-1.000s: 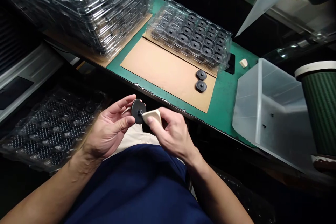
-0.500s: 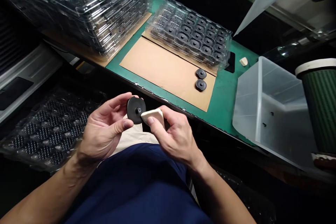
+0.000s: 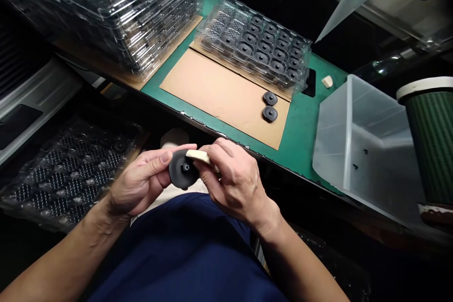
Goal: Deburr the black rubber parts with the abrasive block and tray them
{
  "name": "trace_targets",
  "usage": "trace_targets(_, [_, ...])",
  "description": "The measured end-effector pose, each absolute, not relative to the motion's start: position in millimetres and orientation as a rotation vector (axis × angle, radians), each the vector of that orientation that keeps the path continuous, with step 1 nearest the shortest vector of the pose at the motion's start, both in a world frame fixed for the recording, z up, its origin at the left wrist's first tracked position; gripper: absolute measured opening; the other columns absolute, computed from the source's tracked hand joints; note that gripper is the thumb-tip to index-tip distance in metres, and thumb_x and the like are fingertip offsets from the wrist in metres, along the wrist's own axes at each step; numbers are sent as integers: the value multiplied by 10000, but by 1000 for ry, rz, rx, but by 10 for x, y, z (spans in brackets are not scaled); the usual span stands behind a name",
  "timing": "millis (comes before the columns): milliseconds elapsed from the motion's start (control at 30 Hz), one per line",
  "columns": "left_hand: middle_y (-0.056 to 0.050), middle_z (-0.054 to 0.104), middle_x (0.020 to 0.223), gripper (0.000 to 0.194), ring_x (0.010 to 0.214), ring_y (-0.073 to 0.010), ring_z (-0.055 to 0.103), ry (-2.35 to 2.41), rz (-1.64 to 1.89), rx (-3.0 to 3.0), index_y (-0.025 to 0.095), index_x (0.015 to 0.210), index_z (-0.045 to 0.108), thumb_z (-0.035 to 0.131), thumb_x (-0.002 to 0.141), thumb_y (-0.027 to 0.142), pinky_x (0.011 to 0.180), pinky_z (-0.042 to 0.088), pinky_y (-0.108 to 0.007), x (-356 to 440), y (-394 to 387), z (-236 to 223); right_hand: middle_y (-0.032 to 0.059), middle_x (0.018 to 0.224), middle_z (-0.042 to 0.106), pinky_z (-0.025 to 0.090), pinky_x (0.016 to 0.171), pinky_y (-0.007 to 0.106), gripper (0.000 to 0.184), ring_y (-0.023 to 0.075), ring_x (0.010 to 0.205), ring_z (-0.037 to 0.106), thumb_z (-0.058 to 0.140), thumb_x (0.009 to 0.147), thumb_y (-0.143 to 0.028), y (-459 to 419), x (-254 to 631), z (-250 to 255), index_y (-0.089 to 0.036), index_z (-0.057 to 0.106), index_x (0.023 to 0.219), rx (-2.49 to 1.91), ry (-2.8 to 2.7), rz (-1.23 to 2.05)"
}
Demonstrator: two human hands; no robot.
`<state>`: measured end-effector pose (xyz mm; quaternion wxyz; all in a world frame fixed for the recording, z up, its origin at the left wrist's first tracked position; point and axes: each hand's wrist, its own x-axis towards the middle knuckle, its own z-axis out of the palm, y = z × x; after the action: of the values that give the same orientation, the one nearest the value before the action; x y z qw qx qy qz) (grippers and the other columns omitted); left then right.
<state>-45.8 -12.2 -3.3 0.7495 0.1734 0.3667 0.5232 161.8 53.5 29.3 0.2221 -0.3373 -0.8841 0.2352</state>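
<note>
My left hand [image 3: 141,181] pinches a round black disc [image 3: 181,171] with a small hub in its middle, held over my lap. My right hand [image 3: 231,181] grips a cream eraser-like block [image 3: 197,156] whose edge lies against the disc's upper rim. Both hands touch around the disc in front of the green mat's [image 3: 304,127] near edge. Two more black discs [image 3: 269,106] lie on a brown cardboard sheet [image 3: 219,92] on the mat.
A clear blister tray [image 3: 256,45] filled with black discs stands behind the cardboard. Stacked clear trays [image 3: 116,4] rise at the back left, another tray [image 3: 67,170] rests at my left. A translucent bin [image 3: 368,146] and a green cylinder [image 3: 430,139] stand right. A small cream block [image 3: 327,81] lies on the mat.
The disc has tilted and dropped slightly toward me. The cream block has moved from the disc's hub up onto its top edge, and my right hand has closed in over it.
</note>
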Motion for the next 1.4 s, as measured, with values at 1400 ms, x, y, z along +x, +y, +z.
trace_targets(1400, [-101,698,1339,513,1273,-243,641,874,1501,702,234,1309,750,868,843,53,1120,535,-300,-302,-68,-29,-42,679,449,276,595,285,296,93,604,386,580,1008,-285,498,1607,425,-164,511,746,-1051,-2142,1208])
